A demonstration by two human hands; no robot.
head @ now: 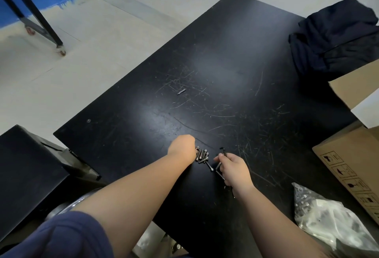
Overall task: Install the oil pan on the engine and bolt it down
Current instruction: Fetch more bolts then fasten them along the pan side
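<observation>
Several dark bolts (202,156) lie in a small heap near the front of the black table (225,63). My left hand (182,148) is at the heap's left side with its fingers curled down onto the bolts; whether it holds any is hidden. My right hand (233,168) is just right of the heap and grips a black L-shaped hex key (223,152) along with other thin dark tools. No oil pan or engine shows on the table.
A dark folded cloth (334,36) lies at the table's far right. Cardboard boxes (352,165) stand along the right edge, with a clear plastic bag of parts (328,216) in front. A black box (26,171) sits low at left. A wheeled frame (41,21) stands on the floor.
</observation>
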